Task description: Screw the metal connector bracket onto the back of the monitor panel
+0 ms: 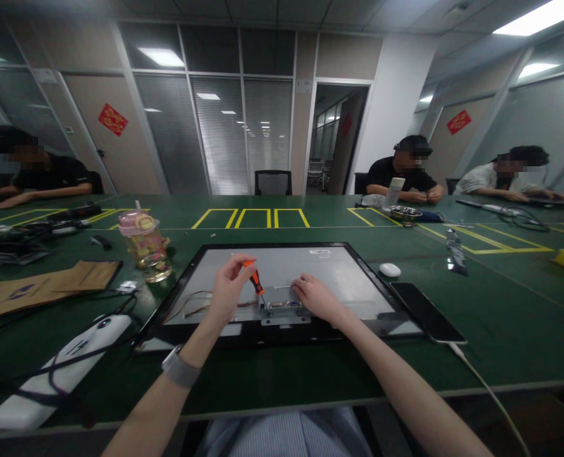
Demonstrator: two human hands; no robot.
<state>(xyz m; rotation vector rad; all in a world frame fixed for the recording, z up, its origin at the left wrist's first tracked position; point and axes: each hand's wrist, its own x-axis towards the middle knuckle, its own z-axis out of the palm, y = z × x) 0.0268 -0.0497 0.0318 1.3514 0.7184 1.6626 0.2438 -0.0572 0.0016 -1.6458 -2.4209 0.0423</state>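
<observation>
In my left hand (pixel 228 287) is a small orange and black screwdriver (pixel 255 278), held upright and slightly tilted. Its thin shaft reaches down to the left end of a metal bracket with connector ports (pixel 286 315). The bracket sits near the front edge of a flat display panel (pixel 267 265), which lies with its grey metal back up and a black frame around it. My right hand (pixel 313 295) rests over the bracket's right side with fingers curled together; what they grip is hidden. Thin wires (pixel 196 306) lie on the panel to the left of the bracket.
A drink bottle (pixel 146 247), brown paper bag (pixel 48 289) and white power strip (pixel 63 368) with black cables are at left. To the right lie a white earbud case (pixel 389 270) and a phone (pixel 427 311) on a cable. Several people sit across the green table (pixel 263 374).
</observation>
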